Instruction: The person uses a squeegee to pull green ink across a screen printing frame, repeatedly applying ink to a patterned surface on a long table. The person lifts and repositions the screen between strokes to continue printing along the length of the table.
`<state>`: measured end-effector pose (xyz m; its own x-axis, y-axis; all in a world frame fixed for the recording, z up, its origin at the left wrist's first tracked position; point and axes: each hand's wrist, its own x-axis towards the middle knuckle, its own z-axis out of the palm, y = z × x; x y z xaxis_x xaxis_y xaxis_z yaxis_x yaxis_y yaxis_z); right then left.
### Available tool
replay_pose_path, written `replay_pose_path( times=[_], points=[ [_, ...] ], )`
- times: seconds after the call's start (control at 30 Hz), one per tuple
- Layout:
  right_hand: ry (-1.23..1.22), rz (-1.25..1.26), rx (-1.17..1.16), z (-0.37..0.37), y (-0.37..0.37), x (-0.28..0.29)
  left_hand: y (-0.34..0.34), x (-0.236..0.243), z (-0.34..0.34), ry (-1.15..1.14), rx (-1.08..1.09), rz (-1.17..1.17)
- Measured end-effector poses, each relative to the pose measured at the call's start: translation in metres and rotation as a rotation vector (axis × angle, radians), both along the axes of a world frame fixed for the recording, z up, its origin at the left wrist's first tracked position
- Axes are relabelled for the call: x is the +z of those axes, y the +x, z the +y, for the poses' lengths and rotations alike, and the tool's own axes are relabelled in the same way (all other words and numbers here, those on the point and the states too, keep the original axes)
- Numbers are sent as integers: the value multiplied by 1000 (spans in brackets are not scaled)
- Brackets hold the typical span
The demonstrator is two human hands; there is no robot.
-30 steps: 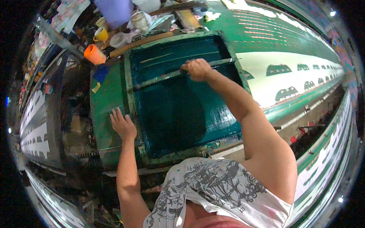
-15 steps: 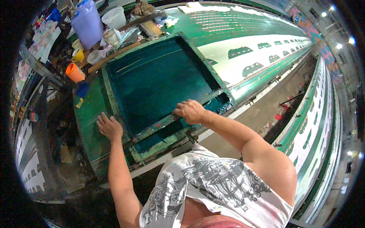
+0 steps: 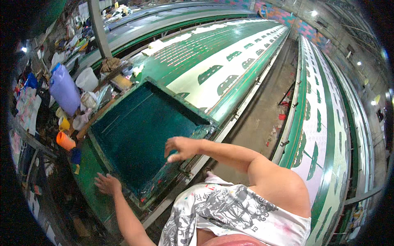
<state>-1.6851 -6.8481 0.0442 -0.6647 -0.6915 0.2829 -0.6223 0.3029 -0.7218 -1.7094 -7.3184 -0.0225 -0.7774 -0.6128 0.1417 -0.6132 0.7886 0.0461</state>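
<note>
A screen-printing frame point(image 3: 98, 153) with a dark teal mesh lies on the green table in front of me, its worn rim smeared with paint. My left hand point(image 3: 108, 184) rests on the green tabletop just left of the frame, fingers spread and holding nothing. Over the frame's near side is my right hand point(image 3: 182, 149), its fingers bent and its thumb held apart. Nothing shows between them. Whether that hand touches the rim is hard to tell. Beyond the frame, pale fabric point(image 3: 193, 84) with dark green printed shapes runs along the table.
At the left stand a purple jug point(image 3: 65, 90), a white bucket point(image 3: 87, 79), a yellow cup point(image 3: 64, 123) and an orange cup point(image 3: 65, 140). A walkway point(image 3: 251, 125) separates my table from another printed table point(image 3: 305, 135). A person point(image 3: 262, 11) is far off at the back.
The view has swung upward and right, showing more of the long tables. My right hand has opened and come off the near bar it was on. My left hand stays beside the frame.
</note>
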Motion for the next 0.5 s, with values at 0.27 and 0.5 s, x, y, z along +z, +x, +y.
replay_pose_path(
  times=[0.27, 0.5],
  points=[
    [-995, 340, 382, 168, 4, 236, 5, -2, -3, -109, 77, -63],
    [-950, 956, 474, 322, 122, 325, 2, 16, 11, -277, 196, -219]
  ],
)
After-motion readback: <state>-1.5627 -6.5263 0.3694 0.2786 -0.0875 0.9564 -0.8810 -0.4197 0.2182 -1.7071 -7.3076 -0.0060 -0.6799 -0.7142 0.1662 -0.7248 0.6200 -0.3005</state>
